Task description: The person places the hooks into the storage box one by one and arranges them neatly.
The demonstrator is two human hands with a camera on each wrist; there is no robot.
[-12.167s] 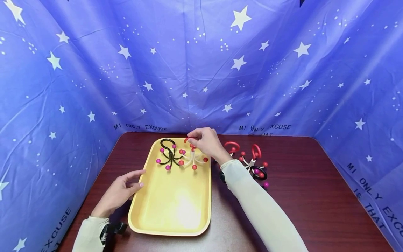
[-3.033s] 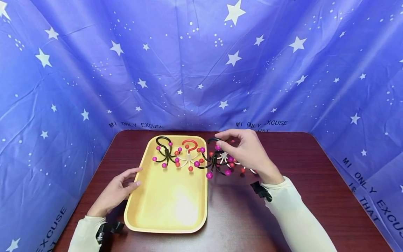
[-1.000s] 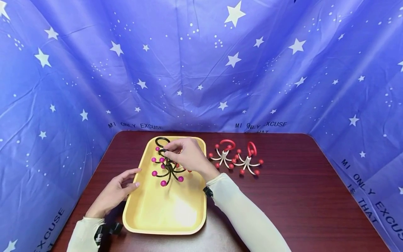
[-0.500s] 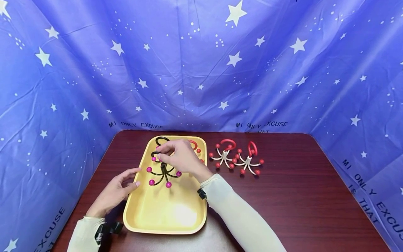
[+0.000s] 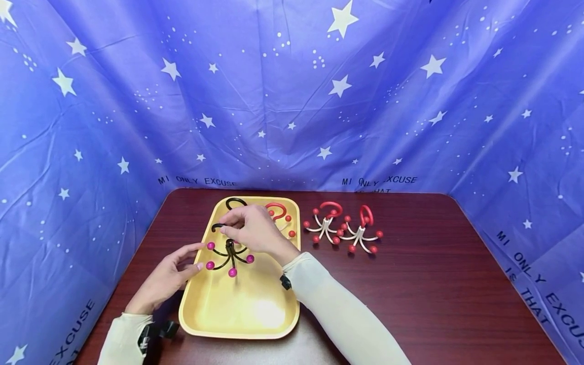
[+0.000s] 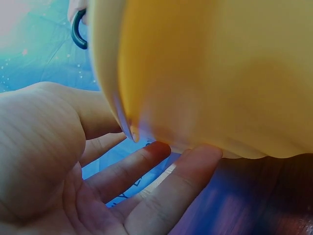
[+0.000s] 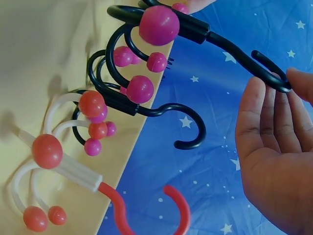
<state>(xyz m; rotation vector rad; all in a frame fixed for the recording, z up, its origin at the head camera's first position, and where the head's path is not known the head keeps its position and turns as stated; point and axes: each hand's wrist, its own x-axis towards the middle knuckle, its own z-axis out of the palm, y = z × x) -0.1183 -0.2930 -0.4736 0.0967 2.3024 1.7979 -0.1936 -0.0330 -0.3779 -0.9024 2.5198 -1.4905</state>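
My right hand (image 5: 255,230) pinches the hook of a black claw-shaped hanger (image 5: 229,247) with magenta ball tips. That hanger stands over the left half of the yellow tray (image 5: 242,304), its hook between thumb and fingertips in the right wrist view. My left hand (image 5: 161,281) grips the tray's left rim, fingers under it in the left wrist view. Behind the right hand, partly hidden, lies another black hanger (image 7: 122,104) with magenta balls. Beside it in the tray is a white hanger (image 7: 73,171) with a red hook and red balls.
Right of the tray, two white hangers with red hooks rest on the dark wooden table: one near the tray (image 5: 325,228), the other just beyond it (image 5: 359,234). A blue star-printed curtain (image 5: 292,101) encloses the table's back and sides.
The white hanger now lies released in the tray. My right hand then took the black hanger from the right and brought it over the tray, lately shifting left and nearer. The left hand stays put.
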